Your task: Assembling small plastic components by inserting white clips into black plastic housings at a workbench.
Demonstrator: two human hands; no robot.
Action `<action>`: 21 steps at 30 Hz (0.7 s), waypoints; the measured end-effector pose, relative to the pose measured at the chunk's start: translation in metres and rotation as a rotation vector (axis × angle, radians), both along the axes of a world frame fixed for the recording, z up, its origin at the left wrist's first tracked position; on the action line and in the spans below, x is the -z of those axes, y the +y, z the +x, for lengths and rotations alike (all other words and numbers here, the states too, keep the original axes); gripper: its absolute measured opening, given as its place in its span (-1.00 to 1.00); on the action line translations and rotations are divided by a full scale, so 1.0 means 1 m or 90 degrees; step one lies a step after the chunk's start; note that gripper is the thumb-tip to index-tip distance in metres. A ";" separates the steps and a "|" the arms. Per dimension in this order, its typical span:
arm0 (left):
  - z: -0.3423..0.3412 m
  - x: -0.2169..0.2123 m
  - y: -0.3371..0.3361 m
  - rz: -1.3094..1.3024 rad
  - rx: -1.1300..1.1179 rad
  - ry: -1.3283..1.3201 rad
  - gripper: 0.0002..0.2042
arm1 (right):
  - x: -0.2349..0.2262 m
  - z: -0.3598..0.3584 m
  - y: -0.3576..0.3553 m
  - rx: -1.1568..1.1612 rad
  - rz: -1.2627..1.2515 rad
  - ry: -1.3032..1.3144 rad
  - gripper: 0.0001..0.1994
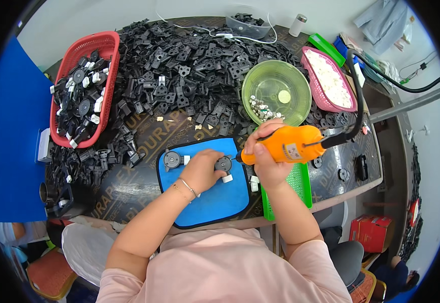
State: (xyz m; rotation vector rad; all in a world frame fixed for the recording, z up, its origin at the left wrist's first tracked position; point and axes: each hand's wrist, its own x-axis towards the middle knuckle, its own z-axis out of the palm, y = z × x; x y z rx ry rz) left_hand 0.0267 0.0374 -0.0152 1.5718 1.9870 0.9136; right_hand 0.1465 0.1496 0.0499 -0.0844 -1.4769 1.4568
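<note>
My right hand [267,160] is wrapped round an orange electric screwdriver [296,143], a black cable running from its rear end. Its dark nose points left, close to a black round part [223,164] with a white block at its lower edge. Whether the tip touches that part I cannot tell. Thumb and fingers of my left hand [203,169] close on this part over a blue mat [212,199]. Left of that hand, a second black round part [172,159] with a white block lies on the mat.
Black plastic pieces [179,65] form a large heap across the back. A red basket [114,86] of assembled parts stands left. A green bowl [300,86] holds small metal pieces; beside it sits a pink basket [348,107] of white pieces. A green tray [307,194] lies under my right forearm.
</note>
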 end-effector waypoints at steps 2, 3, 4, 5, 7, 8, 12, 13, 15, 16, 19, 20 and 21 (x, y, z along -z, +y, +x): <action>-0.001 -0.001 0.000 -0.007 0.000 -0.008 -0.56 | 0.006 -0.007 -0.001 0.003 0.038 -0.001 -0.77; -0.002 -0.001 0.000 -0.013 0.003 -0.017 -0.57 | 0.007 -0.009 -0.003 -0.008 0.026 -0.013 -0.77; -0.002 -0.003 0.000 -0.013 0.002 -0.018 -0.57 | 0.010 -0.012 -0.004 -0.009 0.026 -0.014 -0.77; -0.002 -0.005 0.000 -0.036 0.003 -0.033 -0.57 | 0.013 -0.014 -0.004 -0.017 0.010 -0.030 -0.77; -0.002 -0.007 0.001 -0.059 0.004 -0.049 -0.57 | 0.014 -0.015 -0.005 -0.026 -0.006 -0.047 -0.77; -0.003 -0.007 0.001 -0.066 0.006 -0.044 -0.57 | 0.014 -0.015 -0.005 -0.036 0.003 -0.064 -0.78; -0.002 -0.006 0.000 -0.064 0.002 -0.034 -0.58 | 0.014 -0.016 -0.009 -0.065 -0.045 -0.092 -0.70; -0.002 -0.006 0.000 -0.064 0.002 -0.035 -0.58 | 0.014 -0.017 -0.009 -0.065 -0.045 -0.093 -0.70; -0.002 -0.005 0.000 -0.074 0.007 -0.030 -0.58 | 0.016 -0.019 -0.007 -0.061 -0.037 -0.071 -0.78; -0.002 -0.006 0.000 -0.073 0.008 -0.029 -0.58 | 0.014 -0.019 -0.006 -0.061 -0.037 -0.071 -0.78; -0.001 -0.005 0.001 -0.067 0.012 -0.026 -0.58 | 0.008 -0.018 0.001 -0.088 -0.037 -0.068 -0.75; 0.000 -0.004 0.001 -0.055 0.005 -0.028 -0.58 | 0.007 -0.014 0.009 -0.074 0.001 -0.038 -0.75; 0.000 -0.004 0.001 -0.042 -0.002 -0.031 -0.58 | 0.005 -0.008 0.015 -0.059 0.039 -0.008 -0.74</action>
